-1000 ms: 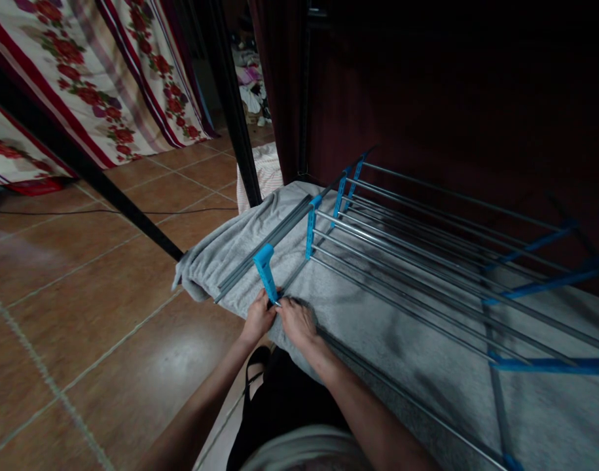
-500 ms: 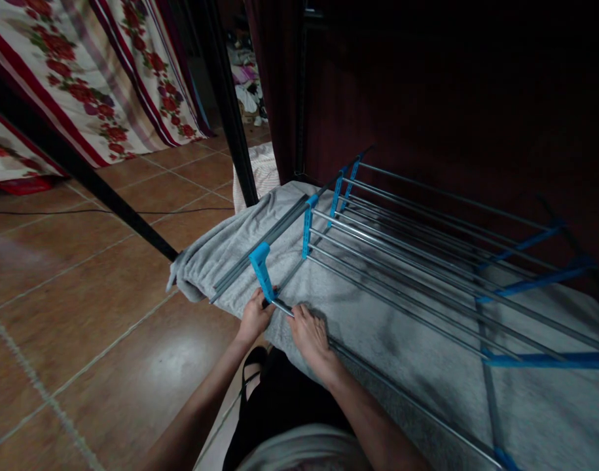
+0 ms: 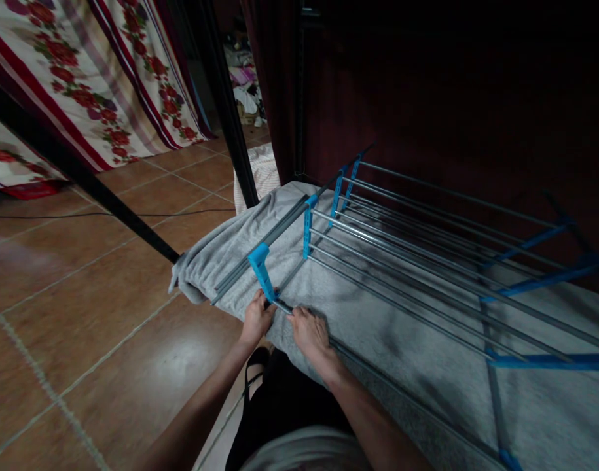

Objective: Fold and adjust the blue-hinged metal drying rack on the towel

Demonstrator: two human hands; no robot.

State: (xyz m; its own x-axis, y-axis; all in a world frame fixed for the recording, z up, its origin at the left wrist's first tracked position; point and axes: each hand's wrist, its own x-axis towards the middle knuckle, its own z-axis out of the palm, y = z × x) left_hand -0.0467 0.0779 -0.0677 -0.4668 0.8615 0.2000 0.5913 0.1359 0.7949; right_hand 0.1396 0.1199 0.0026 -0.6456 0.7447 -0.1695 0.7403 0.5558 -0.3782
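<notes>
Tubing (image 3: 283, 307) lies by the near edge of the grey blanket (image 3: 358, 320), toward its left corner; I see the right hand (image 3: 309, 330) closed over it and the left hand (image 3: 257, 319) curled at the blue bracket's (image 3: 262, 273) foot, grip tightness unclear. Uneven pulling could, I judge, twist the joint, and the soft blanket could let the rack (image 3: 372, 239) tip.
</notes>
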